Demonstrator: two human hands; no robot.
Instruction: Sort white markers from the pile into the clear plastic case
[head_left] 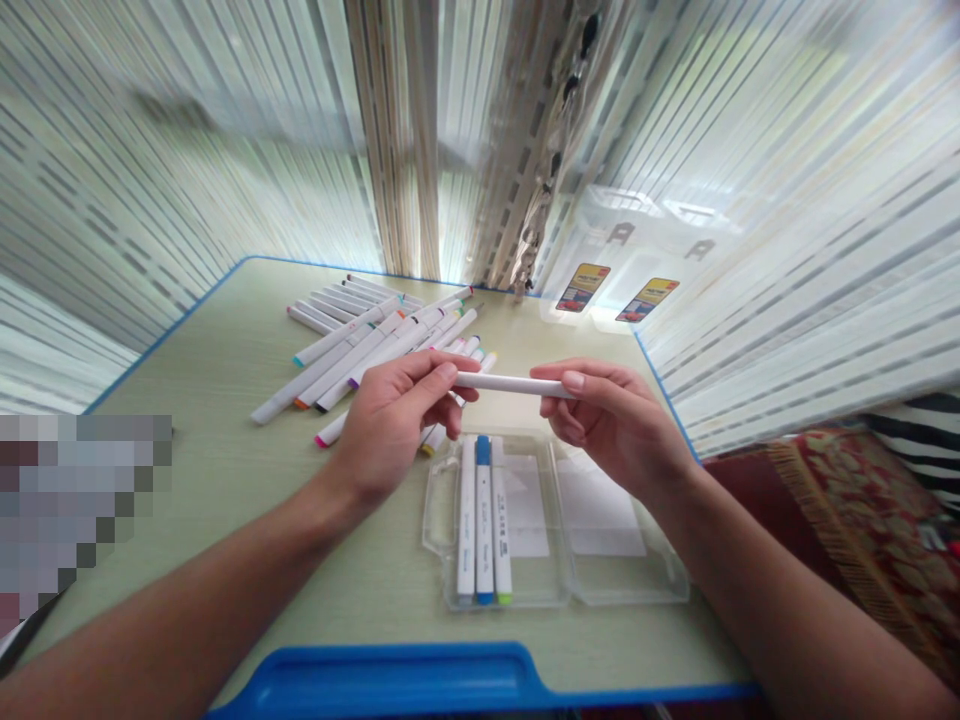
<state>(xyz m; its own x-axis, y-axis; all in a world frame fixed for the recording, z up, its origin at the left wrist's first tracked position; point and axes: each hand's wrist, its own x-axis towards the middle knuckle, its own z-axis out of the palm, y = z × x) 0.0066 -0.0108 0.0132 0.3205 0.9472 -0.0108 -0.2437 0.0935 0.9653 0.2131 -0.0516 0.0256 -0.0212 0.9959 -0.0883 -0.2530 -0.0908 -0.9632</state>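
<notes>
A white marker is stretched level between my two hands, above the table. My left hand pinches its left end, and my right hand pinches the right end; both ends are covered by fingers. Below lies an opened clear plastic case. Its left half holds three markers side by side: one grey-ended, one with a blue cap and one with a lime-green end. White paper shows through the right half. Beyond my left hand spreads a loose pile of white markers with variously coloured ends.
Two more clear cases with labels stand at the back right edge. The pale table has a blue rim and a raised blue ledge in front. Striped curtains hang behind. A pixelated patch covers the left side.
</notes>
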